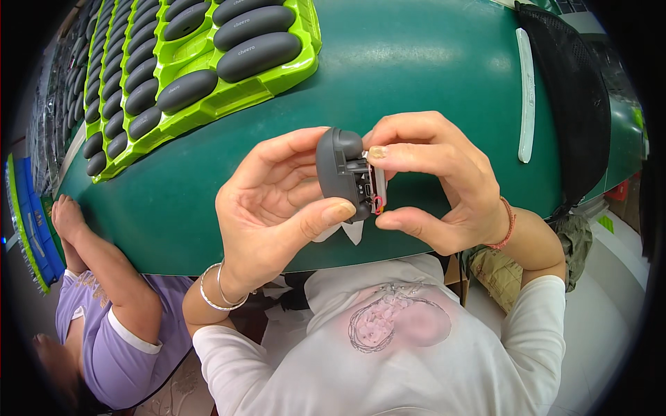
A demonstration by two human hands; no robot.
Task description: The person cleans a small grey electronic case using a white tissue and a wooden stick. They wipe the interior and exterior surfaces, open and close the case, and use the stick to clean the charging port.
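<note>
My left hand [267, 197] is closed round a dark grey rounded plastic case [331, 170], its thumb on the lower end and its fingers at the back and top. The case is held tilted up above the table, its open inner side facing right. At that side my right hand [444, 180] grips a thin pale inner part [379, 186] between index finger and thumb. Small red wires [378, 202] show at that part's lower end. Whether the pale part is fixed to the case I cannot tell.
A bright green tray [243, 93] with rows of dark oval cases stands at the far left of the green table [423, 69]. A pale strip [526, 97] and a black mesh bag [572, 104] lie on the right. Another person's hand [67, 216] rests at the left edge.
</note>
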